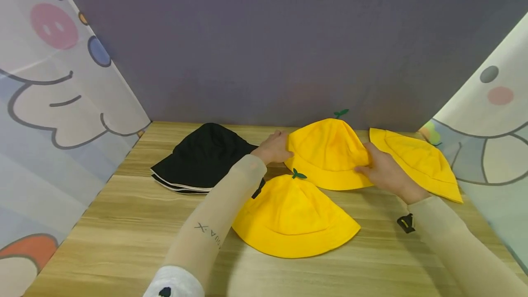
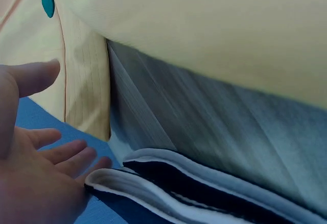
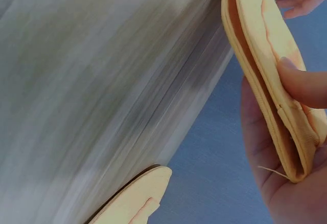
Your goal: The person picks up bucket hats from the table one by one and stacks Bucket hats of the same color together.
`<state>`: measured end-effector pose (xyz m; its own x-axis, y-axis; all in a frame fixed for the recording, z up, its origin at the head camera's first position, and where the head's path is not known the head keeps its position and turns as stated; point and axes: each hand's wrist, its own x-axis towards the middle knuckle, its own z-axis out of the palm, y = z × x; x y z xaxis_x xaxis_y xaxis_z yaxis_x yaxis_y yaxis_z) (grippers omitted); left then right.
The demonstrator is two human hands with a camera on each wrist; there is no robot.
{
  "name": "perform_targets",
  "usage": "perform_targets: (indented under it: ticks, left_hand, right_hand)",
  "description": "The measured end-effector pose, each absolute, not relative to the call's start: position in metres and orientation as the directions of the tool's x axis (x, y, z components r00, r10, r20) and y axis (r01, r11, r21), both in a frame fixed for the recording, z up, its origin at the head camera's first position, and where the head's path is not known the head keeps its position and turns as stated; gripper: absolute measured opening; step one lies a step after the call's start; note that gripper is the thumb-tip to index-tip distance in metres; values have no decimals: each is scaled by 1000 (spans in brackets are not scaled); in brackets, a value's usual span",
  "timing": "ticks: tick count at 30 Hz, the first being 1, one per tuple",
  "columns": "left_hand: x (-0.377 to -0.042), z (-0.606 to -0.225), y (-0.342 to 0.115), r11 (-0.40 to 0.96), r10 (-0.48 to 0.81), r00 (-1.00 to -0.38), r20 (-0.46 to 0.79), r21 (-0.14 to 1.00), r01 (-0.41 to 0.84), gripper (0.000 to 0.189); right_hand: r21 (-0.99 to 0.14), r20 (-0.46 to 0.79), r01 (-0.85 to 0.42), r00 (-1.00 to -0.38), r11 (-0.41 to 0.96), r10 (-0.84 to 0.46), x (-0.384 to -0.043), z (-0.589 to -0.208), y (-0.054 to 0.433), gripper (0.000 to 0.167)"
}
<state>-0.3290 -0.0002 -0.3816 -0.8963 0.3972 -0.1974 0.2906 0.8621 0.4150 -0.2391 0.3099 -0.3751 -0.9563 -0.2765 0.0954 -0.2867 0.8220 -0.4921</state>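
Note:
My right hand pinches the right brim of a yellow bucket hat with a green sprout on top. In the right wrist view its thumb lies on one side of the folded brim and the fingers on the other. My left hand is by the same hat's left side. The left wrist view shows its fingers spread, beside the white-edged brims of stacked black bucket hats. A second yellow bucket hat with a sprout sits in front, under the left forearm.
Another yellow hat lies at the right, behind the right wrist. A grey panel closes off the back of the wooden table. Cartoon-printed sheets flank both sides.

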Motion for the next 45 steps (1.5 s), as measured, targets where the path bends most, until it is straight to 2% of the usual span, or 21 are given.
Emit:
perform_targets:
  ticks: [5, 13, 22, 29, 36, 45]
  left_hand:
    - [-328, -381, -1, 835, 390, -891, -234, 498, 235, 87]
    - [-325, -381, -1, 830, 333, -926, -176, 522, 199, 89]
    - [-325, -377, 1, 859, 311, -947, -81, 450, 244, 69]
    - [-324, -373, -1, 778, 311, -950, 14, 570, 263, 50]
    - [-319, -368, -7, 763, 352, -935, 48, 563, 316, 34]
    - [-314, -355, -16, 687, 360, -927, 107, 641, 341, 26]
  right_hand:
    - [-495, 118, -310, -950, 812, -290, -235, -372, 309, 60]
    - [-482, 119, -318, -947, 816, -299, -231, -367, 308, 59]
    - [-447, 154, -313, -950, 838, -272, -231, -358, 313, 53]
    - [-455, 184, -316, -948, 833, -259, -230, -346, 312, 52]
    - [-446, 240, -345, -935, 826, -261, -230, -346, 308, 50]
    - [-448, 340, -382, -909, 809, -241, -228, -337, 298, 46]
